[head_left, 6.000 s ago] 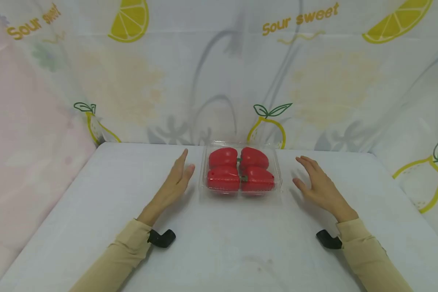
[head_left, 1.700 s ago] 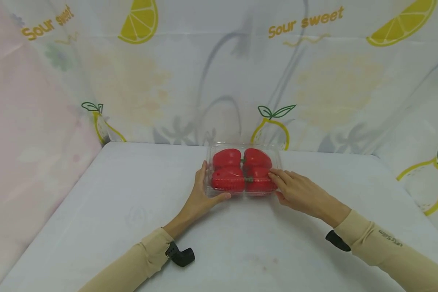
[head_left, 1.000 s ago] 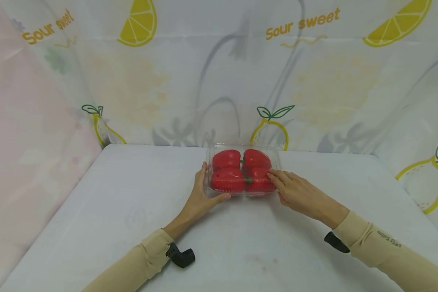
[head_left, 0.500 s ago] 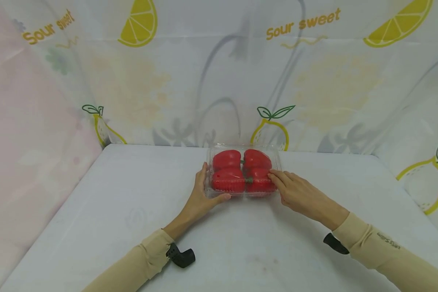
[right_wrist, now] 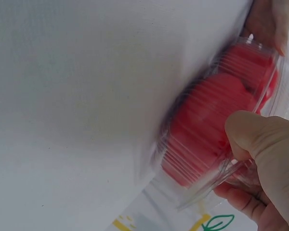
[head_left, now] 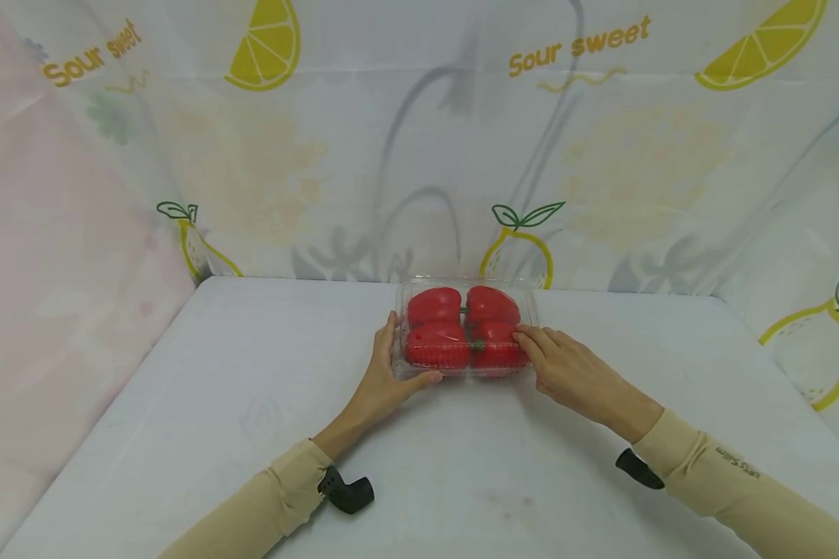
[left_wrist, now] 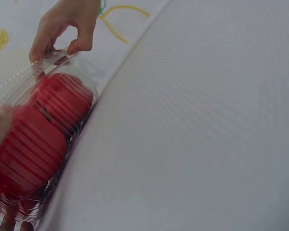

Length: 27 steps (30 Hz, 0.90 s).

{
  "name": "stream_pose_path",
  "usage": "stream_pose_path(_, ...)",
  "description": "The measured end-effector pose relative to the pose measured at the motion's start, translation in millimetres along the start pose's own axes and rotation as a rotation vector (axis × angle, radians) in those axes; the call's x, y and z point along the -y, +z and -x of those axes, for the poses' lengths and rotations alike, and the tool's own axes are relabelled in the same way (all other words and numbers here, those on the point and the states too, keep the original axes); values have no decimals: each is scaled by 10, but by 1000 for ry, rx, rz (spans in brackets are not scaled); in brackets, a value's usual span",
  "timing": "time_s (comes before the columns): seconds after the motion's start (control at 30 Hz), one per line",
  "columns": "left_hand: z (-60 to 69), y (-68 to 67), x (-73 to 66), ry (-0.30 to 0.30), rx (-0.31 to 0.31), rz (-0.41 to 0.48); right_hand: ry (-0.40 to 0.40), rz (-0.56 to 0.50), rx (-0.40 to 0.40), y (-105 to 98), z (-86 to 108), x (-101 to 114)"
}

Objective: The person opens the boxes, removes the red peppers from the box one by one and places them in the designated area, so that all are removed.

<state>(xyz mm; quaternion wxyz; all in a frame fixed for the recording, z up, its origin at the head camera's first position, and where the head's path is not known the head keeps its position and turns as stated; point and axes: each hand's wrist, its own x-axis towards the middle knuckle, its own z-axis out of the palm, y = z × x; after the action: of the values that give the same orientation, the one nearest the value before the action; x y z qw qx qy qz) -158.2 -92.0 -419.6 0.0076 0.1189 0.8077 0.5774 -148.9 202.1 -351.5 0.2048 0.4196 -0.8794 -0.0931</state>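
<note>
Left edge of the work: a tan sleeve (head_left: 252, 501) is reaching in over the bench (head_left: 461, 473), a black wrist piece (head_left: 347, 495) sitting at its cuff. The left hand (head_left: 381, 380) is holding the left end of a clear box (head_left: 464, 374). Thumb is lying along the near side, fingers spreading round the outer side; wide grip, probably for bracing the box against sliding.

Middle: the box is resting flat on the bench, near its far edge. Four red peppers (head_left: 435, 343) are sitting inside in two rows of two, stems pointing inward, likely so they fit snugly. Clear plastic is covering them; cannot tell whether the lid is fully seated.

Right: the right hand (head_left: 576, 376) is pinching the rim at the right end, thumb in front, fingers behind, gap nearly closed. The thin rim is presumably offering an easier hold than the smooth wall.
</note>
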Motion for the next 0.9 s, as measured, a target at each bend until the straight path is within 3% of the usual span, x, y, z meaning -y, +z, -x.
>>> stream_pose_path(0.4, -30, -25, -22, -36, 22, 20, 15, 8, -21, 9, -27, -4)
stream_pose_path(0.73, -6, 1, -9, -20, -8, -1, 47, -69, -186, 73, 76, -72)
stream_pose_path(0.9, 17, -10, -35, -39, -2, 9, 78, -139, -221, 65, 122, -113)
